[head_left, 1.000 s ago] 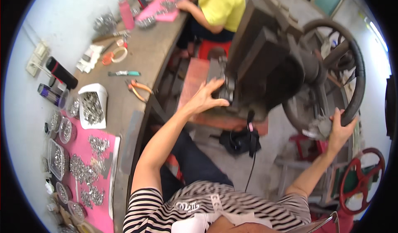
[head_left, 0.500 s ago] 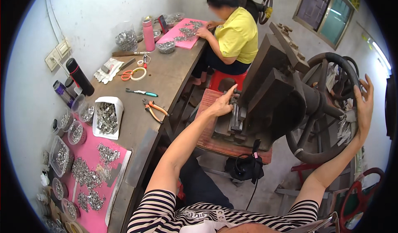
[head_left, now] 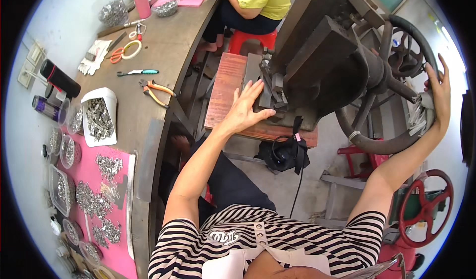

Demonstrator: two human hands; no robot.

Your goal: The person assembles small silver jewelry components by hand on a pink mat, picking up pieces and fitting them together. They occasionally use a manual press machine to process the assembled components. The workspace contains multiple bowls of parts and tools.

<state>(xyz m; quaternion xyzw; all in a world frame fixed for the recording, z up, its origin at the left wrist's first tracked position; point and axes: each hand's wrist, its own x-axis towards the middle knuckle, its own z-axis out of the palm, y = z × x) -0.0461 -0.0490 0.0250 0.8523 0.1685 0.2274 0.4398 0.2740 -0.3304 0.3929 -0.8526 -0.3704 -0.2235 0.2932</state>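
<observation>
A dark metal hand press stands before me on a small reddish wooden table. At its base sits a metal fixture of narrow blocks and bars. My left hand is open, fingers spread, at the near left side of this fixture, its fingertips at the metal edge. Whether anything small lies under the fingers is hidden. On the right is the press's big handwheel, with pale cloth strips tied round its rim. My right hand rests against the rim with its fingers stretched upward.
On the long workbench to the left lie pliers, scissors, a white tub of metal pieces and a pink mat. A person in yellow sits beyond on a red stool. A red wheel stands lower right.
My view has tilted down and shifted. My left hand has gone from a pointing finger at the fixture's far end to spread fingers nearer its front. My right hand stays at the handwheel.
</observation>
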